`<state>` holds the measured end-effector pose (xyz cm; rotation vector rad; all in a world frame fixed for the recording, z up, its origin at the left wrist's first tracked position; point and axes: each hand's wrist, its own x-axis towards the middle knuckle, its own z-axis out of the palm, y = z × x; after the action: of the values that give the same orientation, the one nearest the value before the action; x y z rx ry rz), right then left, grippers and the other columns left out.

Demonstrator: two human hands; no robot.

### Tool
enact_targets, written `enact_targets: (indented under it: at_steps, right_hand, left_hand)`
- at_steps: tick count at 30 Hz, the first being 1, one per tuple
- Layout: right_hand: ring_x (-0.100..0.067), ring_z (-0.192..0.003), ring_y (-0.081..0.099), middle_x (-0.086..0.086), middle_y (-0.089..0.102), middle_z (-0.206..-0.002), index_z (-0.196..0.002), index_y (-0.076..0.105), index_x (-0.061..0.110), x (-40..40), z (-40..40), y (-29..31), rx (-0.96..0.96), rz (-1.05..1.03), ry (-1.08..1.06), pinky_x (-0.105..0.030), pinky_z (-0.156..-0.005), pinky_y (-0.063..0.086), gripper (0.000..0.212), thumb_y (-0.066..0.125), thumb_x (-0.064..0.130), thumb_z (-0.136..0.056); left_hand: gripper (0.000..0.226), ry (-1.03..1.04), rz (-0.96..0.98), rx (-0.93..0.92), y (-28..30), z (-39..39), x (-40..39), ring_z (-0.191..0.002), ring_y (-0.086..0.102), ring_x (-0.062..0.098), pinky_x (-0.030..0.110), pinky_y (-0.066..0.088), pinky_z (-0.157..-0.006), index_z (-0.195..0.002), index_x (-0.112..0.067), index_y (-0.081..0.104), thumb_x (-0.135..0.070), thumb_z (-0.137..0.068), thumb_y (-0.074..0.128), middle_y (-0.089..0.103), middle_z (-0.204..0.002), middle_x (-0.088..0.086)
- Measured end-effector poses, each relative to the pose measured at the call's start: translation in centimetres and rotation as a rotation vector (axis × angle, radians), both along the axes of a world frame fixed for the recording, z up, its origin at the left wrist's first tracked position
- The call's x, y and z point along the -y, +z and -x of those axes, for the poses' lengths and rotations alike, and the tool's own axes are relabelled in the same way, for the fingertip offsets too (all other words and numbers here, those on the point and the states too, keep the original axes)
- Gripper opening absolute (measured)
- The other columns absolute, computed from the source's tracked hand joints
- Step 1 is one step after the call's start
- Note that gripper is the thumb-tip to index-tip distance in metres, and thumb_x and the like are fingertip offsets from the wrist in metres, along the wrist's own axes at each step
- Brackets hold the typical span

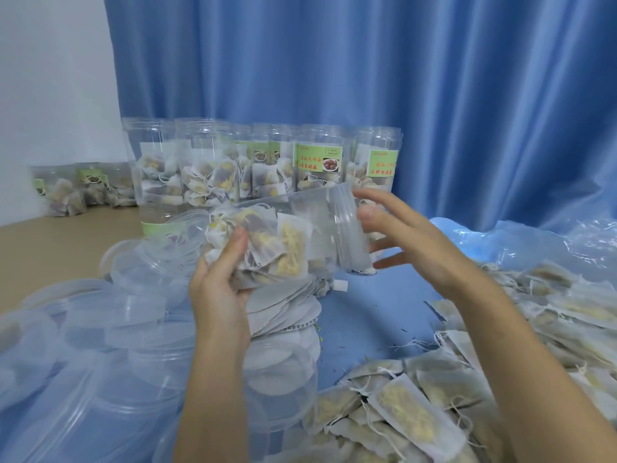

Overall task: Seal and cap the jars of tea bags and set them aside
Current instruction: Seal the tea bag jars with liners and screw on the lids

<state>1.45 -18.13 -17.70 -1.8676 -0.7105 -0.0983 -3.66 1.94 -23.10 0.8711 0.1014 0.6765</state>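
A clear plastic jar point(283, 238) packed with tea bags lies on its side in mid-air, its mouth pointing right. My left hand point(220, 282) grips its body from below, thumb up along the side. A translucent cap point(350, 228) sits on the jar's mouth. My right hand point(400, 238) is at the cap with its fingers spread and nearly straight, the thumb touching the cap's rim. A stack of round white seal discs point(283, 309) lies on the blue table below the jar.
Several open jars of tea bags point(320, 162) stand in a row before the blue curtain; capped ones point(80, 188) sit far left. Loose clear caps point(110, 329) pile at left, loose tea bags point(434, 396) heap at right and front. A jar of discs point(280, 372) stands near.
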Motion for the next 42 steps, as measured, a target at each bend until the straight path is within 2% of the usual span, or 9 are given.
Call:
enact_targets:
  at_steps: [4,12,18,21,24,27,35,38,42]
  right_hand:
    - [-0.017,-0.071,0.069,0.003,0.07,-0.091,-0.12,0.046,0.061,0.6,-0.3,-0.5,-0.086,0.048,0.042,-0.032,-0.062,0.059,0.064,0.068,0.06,-0.06]
    - [-0.009,-0.131,0.04,0.013,0.04,-0.139,-0.122,0.041,0.048,-0.4,-0.1,-1.4,0.171,0.124,0.26,-0.042,-0.096,0.051,0.084,0.072,0.003,-0.058]
    - [-0.026,-0.076,0.07,-0.007,0.068,-0.094,-0.11,0.055,0.056,-1.2,-0.4,-1.9,-0.076,0.027,0.089,-0.036,-0.059,0.058,0.055,0.068,0.067,-0.058]
    - [-0.024,-0.071,0.071,-0.004,0.071,-0.09,-0.113,0.054,0.05,-0.7,-0.7,-1.9,-0.159,0.142,0.008,-0.034,-0.06,0.058,0.079,0.046,0.094,-0.048]
    - [0.002,-0.114,0.054,0.025,0.04,-0.135,-0.128,0.02,0.072,-0.2,-0.7,-1.7,-0.034,0.143,0.179,-0.026,-0.082,0.053,0.091,0.071,0.069,-0.053]
    - [0.006,-0.122,0.043,0.046,0.029,-0.133,-0.129,0.025,0.07,-0.2,-0.4,-1.6,0.164,0.181,0.235,-0.018,-0.081,0.051,0.103,0.086,0.042,-0.051]
    - [-0.005,-0.057,0.064,0.003,0.064,-0.087,-0.126,0.04,0.055,-1.6,-0.8,-2.4,0.048,0.009,-0.07,-0.031,-0.051,0.057,0.085,0.067,0.078,-0.049]
    - [0.012,-0.081,0.061,0.011,0.06,-0.109,-0.135,0.029,0.057,-1.9,-0.7,-2.6,-0.04,-0.044,0.049,-0.025,-0.07,0.055,0.097,0.069,0.075,-0.048]
    - [0.0,-0.125,0.046,0.029,0.04,-0.138,-0.141,0.023,0.051,-3.0,-0.1,-2.5,0.03,-0.192,0.09,-0.042,-0.106,0.042,0.115,0.083,0.06,-0.044]
  left_hand:
    - [0.044,-0.002,-0.028,-0.034,-0.8,0.0,-0.6,-0.102,0.068,0.024,0.055,0.045,-0.099,-0.103,-0.019,0.07,-0.033,-0.062,0.075,0.074,-0.101,0.0]
    - [0.051,-0.044,-0.029,-0.053,-1.4,0.5,-1.4,-0.096,0.069,0.028,0.053,0.056,-0.075,-0.107,-0.014,0.069,-0.038,-0.062,0.069,0.074,-0.099,0.004]
    - [0.048,-0.07,0.018,-0.039,-1.6,0.5,-1.4,-0.1,0.068,0.03,0.058,0.053,-0.082,-0.109,-0.01,0.067,-0.031,-0.065,0.067,0.074,-0.097,0.005]
    - [0.046,-0.096,0.028,-0.03,-1.8,0.1,-1.1,-0.095,0.07,0.026,0.051,0.057,-0.075,-0.103,-0.012,0.068,-0.029,-0.061,0.069,0.075,-0.091,0.003]
    - [0.033,-0.153,0.077,0.012,-1.9,-0.1,-0.8,-0.089,0.071,0.023,0.042,0.058,-0.061,-0.099,-0.012,0.069,-0.026,-0.069,0.067,0.075,-0.092,0.003]
    - [0.039,-0.188,0.113,0.024,-2.0,-0.1,-0.8,-0.09,0.071,0.024,0.045,0.058,-0.061,-0.102,-0.012,0.069,-0.027,-0.066,0.067,0.075,-0.096,0.005]
    - [0.027,-0.215,0.184,0.12,-2.5,-0.6,0.2,-0.094,0.07,0.024,0.05,0.057,-0.072,-0.089,-0.017,0.074,-0.03,-0.068,0.064,0.075,-0.096,0.005]
    - [0.039,-0.169,0.197,0.083,-2.2,-0.8,0.1,-0.104,0.067,0.026,0.052,0.054,-0.083,-0.103,-0.016,0.068,-0.035,-0.07,0.064,0.073,-0.106,0.005]
    - [0.043,-0.246,0.192,0.024,-1.1,-0.8,0.8,-0.103,0.067,0.028,0.046,0.057,-0.072,-0.117,-0.021,0.062,-0.048,-0.086,0.052,0.07,-0.113,0.006]
